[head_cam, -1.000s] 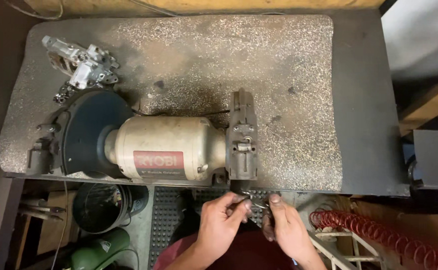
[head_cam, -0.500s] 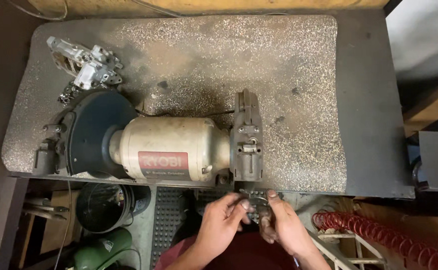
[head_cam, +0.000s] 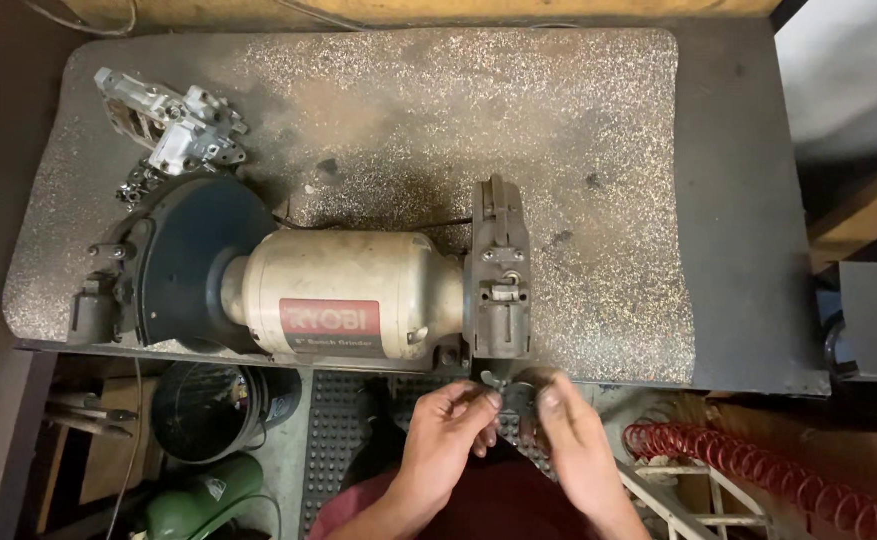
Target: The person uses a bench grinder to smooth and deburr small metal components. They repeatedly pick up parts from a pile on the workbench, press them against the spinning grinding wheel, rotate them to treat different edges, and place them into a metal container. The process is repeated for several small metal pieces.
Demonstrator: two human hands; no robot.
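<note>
Both my left hand and right hand pinch a small dark metal part just off the workbench front edge, below the bench grinder.

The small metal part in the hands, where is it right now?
Head view, bottom centre: the metal part is pinched between the left hand and right hand, just below the grinder.
</note>
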